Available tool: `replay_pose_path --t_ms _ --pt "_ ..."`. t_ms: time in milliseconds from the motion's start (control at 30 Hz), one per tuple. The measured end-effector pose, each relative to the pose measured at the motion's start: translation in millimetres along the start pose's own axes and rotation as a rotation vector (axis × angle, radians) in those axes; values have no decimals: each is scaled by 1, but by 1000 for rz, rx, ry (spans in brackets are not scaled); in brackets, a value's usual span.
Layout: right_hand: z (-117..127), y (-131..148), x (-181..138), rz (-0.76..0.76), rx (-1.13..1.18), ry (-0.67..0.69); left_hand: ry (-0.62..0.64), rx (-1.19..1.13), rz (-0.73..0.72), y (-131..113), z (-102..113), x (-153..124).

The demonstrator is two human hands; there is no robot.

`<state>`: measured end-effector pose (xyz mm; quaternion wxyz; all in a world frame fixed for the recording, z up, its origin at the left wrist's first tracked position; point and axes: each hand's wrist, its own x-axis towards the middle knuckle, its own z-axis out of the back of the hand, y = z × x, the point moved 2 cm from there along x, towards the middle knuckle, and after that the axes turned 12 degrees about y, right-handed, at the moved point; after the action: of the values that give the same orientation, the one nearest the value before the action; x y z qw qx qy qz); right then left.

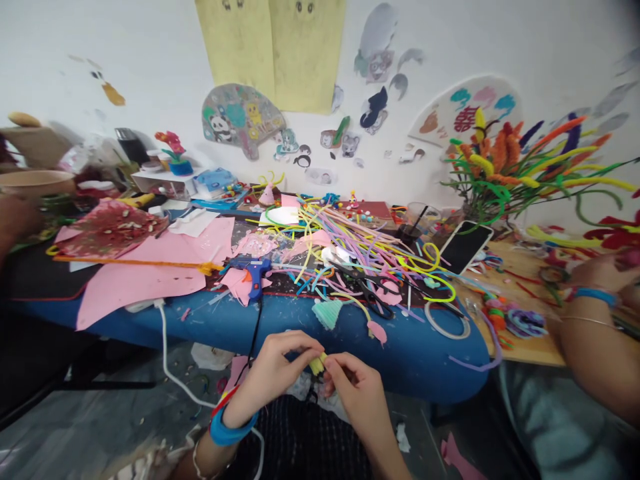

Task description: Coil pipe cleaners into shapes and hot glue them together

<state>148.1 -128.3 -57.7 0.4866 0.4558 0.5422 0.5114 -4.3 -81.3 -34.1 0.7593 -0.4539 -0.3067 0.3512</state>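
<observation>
A left hand (287,360) and a right hand (357,390) pinch a small yellow piece (317,365) between thumbs and fingers in the head camera's view, above the person's lap and just off the near edge of a blue-fronted worktop (425,360). The step in hand looks like fine shaping or joining; the fingers hide too much to tell which. The next move appears to call for a light, steady hold from both sides, as the piece looks soft enough to crush.

At the worktop's near edge lie a mint piece (327,312) and a pink piece (377,332). To their left, a glue gun (257,277) rests near the same edge, its black cord (257,327) dropping over it toward the left hand, where it could snag. Scissors (362,285) lie partly under a tangle of pipe cleaners (350,243); freeing them would probably drag stems along. A pink sheet (145,283) overhangs the near edge farther left, beside a white cable (167,360). Near the right edge a phone (465,247) leans tilted, and another person's hand (600,273) reaches over a wooden table (523,350).
</observation>
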Motion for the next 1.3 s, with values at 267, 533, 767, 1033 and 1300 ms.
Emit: replay_pose_path --t_ms 267,533,767,1033,1300 --pt "2 -2 1 21 41 -47 -22 -454 121 11 -18 3" --pt "-1 -3 -1 88 -1 -144 -163 -709 216 16 -29 7" --pt "-2 -1 -5 198 -264 -107 -101 -725 245 10 -23 8" --pt "3 7 -7 441 -553 -74 72 -699 254 8 -9 10" --pt "6 11 -9 616 -712 11 280 -686 331 19 -3 13"
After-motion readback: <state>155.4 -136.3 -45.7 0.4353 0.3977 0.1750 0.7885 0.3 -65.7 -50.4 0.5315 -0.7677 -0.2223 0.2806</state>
